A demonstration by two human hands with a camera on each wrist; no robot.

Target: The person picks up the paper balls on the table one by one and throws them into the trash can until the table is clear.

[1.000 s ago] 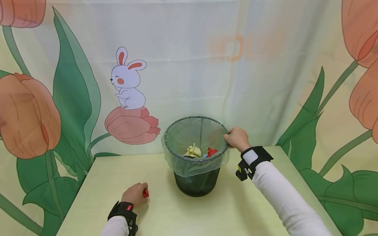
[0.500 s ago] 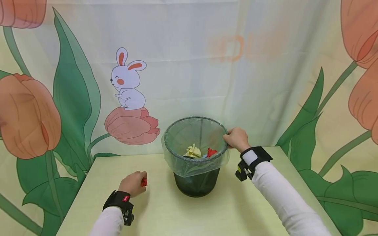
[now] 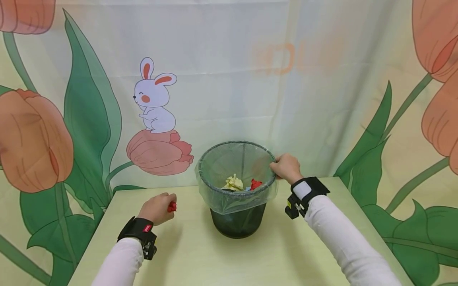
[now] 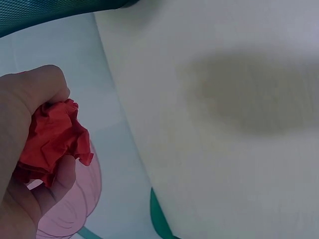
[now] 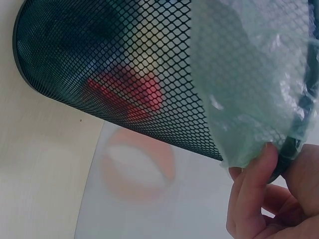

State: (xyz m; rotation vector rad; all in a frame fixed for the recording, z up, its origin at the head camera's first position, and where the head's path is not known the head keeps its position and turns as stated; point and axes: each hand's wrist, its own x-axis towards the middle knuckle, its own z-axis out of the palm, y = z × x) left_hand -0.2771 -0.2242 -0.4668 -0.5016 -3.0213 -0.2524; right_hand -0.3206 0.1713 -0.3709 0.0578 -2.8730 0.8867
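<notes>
Between the thumb and curled fingers of my left hand [image 3: 156,208] is a crumpled ball of red paper [image 4: 55,137], held above the table left of the bin. A dark mesh wastebasket [image 3: 237,227] stands upright, with a thin translucent bag [image 3: 229,204] folded over its rim. My right hand [image 3: 287,167] grips that rim at the right side; the right wrist view shows the thumb and fingers pinching rim and bag. Inside lie a crumpled yellow paper [image 3: 234,182], another red paper [image 3: 255,184] and a bit of something blue, partly hidden by the front rim.
The pale table [image 3: 200,258] ends at a printed cloth backdrop [image 3: 229,91] just behind the wastebasket. Tulips and a rabbit [image 3: 157,99] are drawn on the cloth. Black straps with small cameras circle both wrists.
My left hand has risen off the table and moved forward and slightly left, carrying the red paper ball. The right hand and the wastebasket have stayed in place.
</notes>
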